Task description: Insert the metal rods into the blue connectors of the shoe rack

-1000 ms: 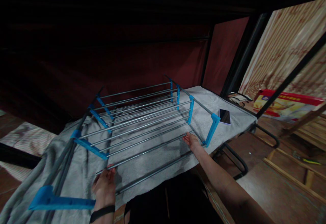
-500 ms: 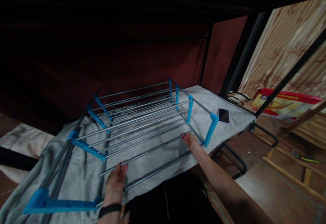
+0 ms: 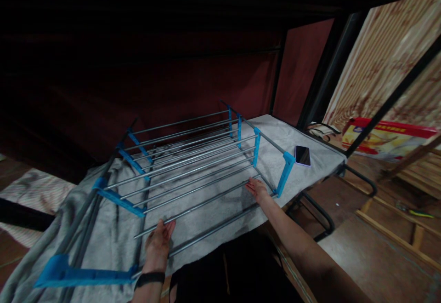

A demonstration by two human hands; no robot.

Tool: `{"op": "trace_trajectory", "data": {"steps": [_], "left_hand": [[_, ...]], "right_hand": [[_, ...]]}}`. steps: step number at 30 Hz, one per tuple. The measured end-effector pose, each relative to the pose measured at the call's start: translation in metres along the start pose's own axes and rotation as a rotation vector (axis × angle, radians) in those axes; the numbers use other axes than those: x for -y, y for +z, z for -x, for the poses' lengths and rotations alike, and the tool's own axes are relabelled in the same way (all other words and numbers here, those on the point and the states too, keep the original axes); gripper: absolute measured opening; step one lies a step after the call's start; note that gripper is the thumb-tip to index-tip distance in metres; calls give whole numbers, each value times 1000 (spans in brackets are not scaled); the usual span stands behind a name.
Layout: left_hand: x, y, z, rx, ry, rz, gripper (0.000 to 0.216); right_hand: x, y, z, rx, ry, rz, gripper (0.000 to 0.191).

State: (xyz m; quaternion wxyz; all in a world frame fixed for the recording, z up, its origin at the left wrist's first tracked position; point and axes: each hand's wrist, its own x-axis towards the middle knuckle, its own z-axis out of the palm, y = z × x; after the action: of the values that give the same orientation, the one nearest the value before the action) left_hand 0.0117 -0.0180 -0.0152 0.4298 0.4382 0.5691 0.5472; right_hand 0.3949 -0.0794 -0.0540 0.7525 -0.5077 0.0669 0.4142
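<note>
A shoe-rack-like frame [image 3: 189, 173] of grey metal tubes and blue plastic brackets lies on its side on a grey blanket [image 3: 220, 222]. My left hand [image 3: 160, 242] grips a loose metal rod [image 3: 206, 202] near its left end. Near the other end, my right hand [image 3: 257, 189] pinches the same rod. The rod is held slightly above the blanket, between the front bottom tube and the frame's other rods. A blue bracket [image 3: 285, 174] stands to the right of my right hand. Another blue bracket [image 3: 86, 277] is left of my left wrist, which wears a black band.
A phone [image 3: 302, 155] lies on the blanket at the right. Black metal bed-frame bars [image 3: 324, 73] rise behind it. On the floor to the right are a red and yellow box [image 3: 386, 140], wooden slats [image 3: 399, 241] and a yellow-handled tool [image 3: 421, 213].
Both hands keep hold of the rod, with barely any shift in position. The view has moved very slightly.
</note>
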Motion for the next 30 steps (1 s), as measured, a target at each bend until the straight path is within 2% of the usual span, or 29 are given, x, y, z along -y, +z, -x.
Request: {"op": "trace_trajectory", "data": {"steps": [3, 7, 9, 11, 13, 24, 26, 28, 29, 30], "left_hand": [[0, -3, -2, 37, -207, 190, 12], [-2, -3, -5, 10, -320, 298, 14], [-3, 0, -7, -5, -363, 308, 17], [-4, 3, -10, -77, -431, 296, 23], [-5, 5, -13, -123, -486, 291, 26], [-2, 5, -17, -78, -604, 374, 31], [0, 5, -17, -82, -601, 389, 29], [1, 5, -16, -97, -594, 402, 28], [1, 5, -15, -104, -590, 409, 28], [2, 5, -15, -107, -588, 415, 28]], "right_hand": [[0, 0, -1, -3, 19, 10, 28], [2, 0, -2, -8, 56, 37, 9], [2, 0, -2, -8, 74, 53, 23], [2, 1, -1, -1, 91, 66, 39], [2, 2, 0, 10, 107, 74, 43], [5, -2, 5, 35, 113, 83, 41], [4, -3, 6, 31, 99, 81, 30], [4, -4, 7, 29, 81, 79, 9], [4, -4, 7, 29, 72, 78, 4], [4, -5, 8, 30, 64, 78, 12]]}}
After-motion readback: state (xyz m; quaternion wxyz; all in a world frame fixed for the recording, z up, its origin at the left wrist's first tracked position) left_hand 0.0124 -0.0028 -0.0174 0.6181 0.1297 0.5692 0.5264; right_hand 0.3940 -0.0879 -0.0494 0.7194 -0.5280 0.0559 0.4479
